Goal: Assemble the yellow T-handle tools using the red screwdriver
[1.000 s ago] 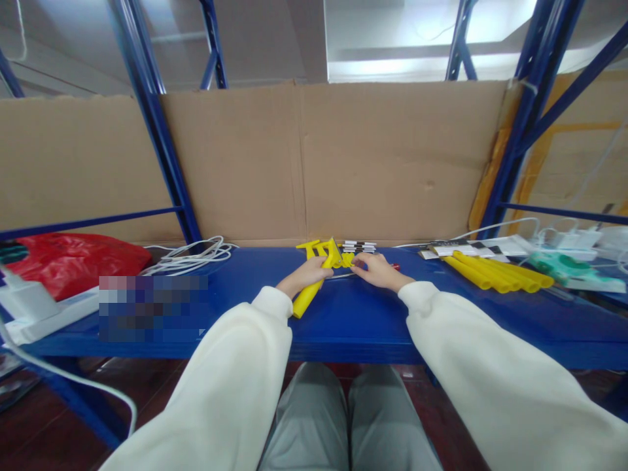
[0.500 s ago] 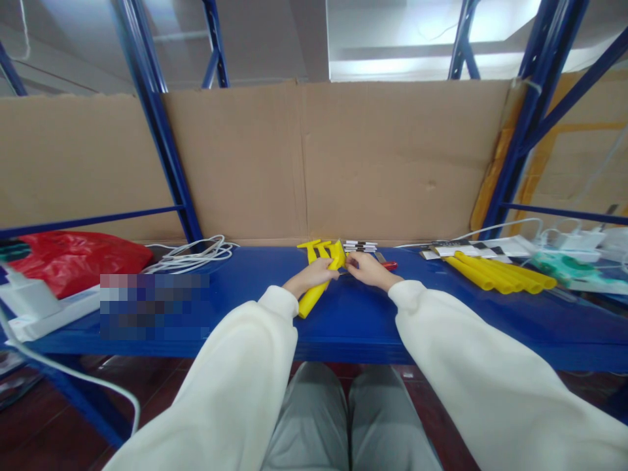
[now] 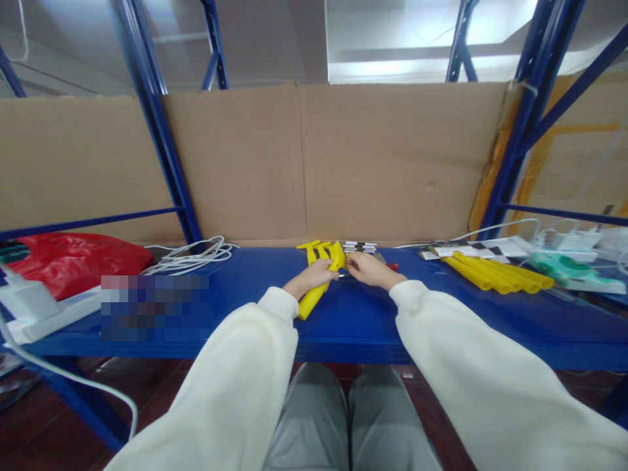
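Note:
My left hand is wrapped around a yellow tube-shaped handle with a wider head, which lies slantwise, its round end toward me. My right hand is closed in a pinch beside the head; what its fingers hold is mostly hidden. A thin, shiny piece shows between the two hands, too small to name. Just behind my left hand lie more yellow T-shaped pieces. A red-handled tool is partly covered by my right hand. Black-and-white striped pieces sit behind it.
Several yellow tubes lie on the right of the blue shelf, by a green item and white plugs. Leftward are a coiled white cable, a red bag and a power strip. Cardboard stands behind.
Both hands stay in nearly the same place on the yellow piece. The thin shiny piece between them shows a little more, and my right hand covers more of the red-handled tool.

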The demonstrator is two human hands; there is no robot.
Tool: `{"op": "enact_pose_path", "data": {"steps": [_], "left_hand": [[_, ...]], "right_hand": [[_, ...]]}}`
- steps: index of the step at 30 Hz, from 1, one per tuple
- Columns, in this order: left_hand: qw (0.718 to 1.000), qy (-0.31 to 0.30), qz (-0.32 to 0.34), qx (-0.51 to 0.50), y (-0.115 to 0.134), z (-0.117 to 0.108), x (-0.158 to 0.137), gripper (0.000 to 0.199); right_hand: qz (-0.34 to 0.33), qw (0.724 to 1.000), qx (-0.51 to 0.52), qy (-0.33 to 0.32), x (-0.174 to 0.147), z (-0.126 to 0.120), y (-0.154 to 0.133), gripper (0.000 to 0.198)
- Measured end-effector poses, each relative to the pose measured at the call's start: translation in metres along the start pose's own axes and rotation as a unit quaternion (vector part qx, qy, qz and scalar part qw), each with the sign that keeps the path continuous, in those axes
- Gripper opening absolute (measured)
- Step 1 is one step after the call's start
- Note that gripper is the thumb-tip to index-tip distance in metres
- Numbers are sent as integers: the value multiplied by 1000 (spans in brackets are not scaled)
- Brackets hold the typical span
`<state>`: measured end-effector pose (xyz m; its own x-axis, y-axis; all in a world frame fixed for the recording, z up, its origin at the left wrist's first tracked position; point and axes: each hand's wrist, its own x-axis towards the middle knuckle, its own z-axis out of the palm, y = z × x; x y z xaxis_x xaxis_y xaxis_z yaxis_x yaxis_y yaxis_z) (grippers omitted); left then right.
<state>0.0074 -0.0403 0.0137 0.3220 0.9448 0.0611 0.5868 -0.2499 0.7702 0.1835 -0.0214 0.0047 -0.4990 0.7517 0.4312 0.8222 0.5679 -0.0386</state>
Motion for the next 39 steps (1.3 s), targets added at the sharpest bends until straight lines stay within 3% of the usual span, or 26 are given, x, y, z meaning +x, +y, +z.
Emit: {"op": "enact_pose_path", "data": {"steps": [7, 12, 14, 18, 21, 28, 39], "left_hand": [[1000, -3, 0, -3, 0, 1, 1, 6], [999, 35, -11, 9, -3, -2, 3, 7], [999, 36, -10, -3, -2, -3, 1, 8], [1000, 22, 8, -12, 3, -3, -5, 9], [1000, 23, 10, -1, 2, -2, -5, 9], [1000, 16, 14, 8, -5, -2, 0, 11], [1000, 16, 19, 5, -5, -2, 0, 8]], "right_hand": [[-28, 994, -101, -20, -6, -12, -12, 23], [-60, 989, -132, -22, -6, -14, -12, 26], [-26, 993, -115, -7, -5, -16, -5, 24], [131, 990, -48, 38, -2, -19, 23, 21], [202, 979, -23, 2, 1, -18, 46, 23], [237, 962, -61, -123, 19, -10, 63, 27], [275, 950, -64, -133, 17, -2, 64, 33]]}}
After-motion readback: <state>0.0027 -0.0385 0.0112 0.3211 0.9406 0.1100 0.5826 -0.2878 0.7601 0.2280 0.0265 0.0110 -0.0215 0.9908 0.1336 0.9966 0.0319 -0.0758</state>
